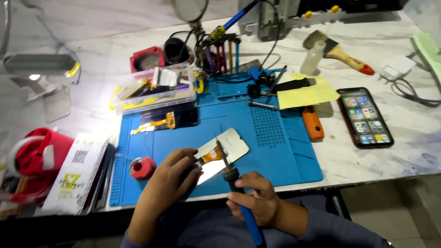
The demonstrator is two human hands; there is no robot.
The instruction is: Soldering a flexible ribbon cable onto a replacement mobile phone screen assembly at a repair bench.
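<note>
On a cluttered bench's blue mat, the left hand pinches a screen panel. The right hand, fisted round an iron, could scorch its orange flex by lingering.

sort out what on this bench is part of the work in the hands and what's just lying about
In use:
left hand holding the phone screen panel
right hand holding the soldering iron
blue mat

Lying about:
lit phone
paintbrush
orange-handled tool
plastic parts box
solder spool
white charger

Both hands, left hand and right hand, are bare; grey-blue sleeves cover the forearms.
</note>
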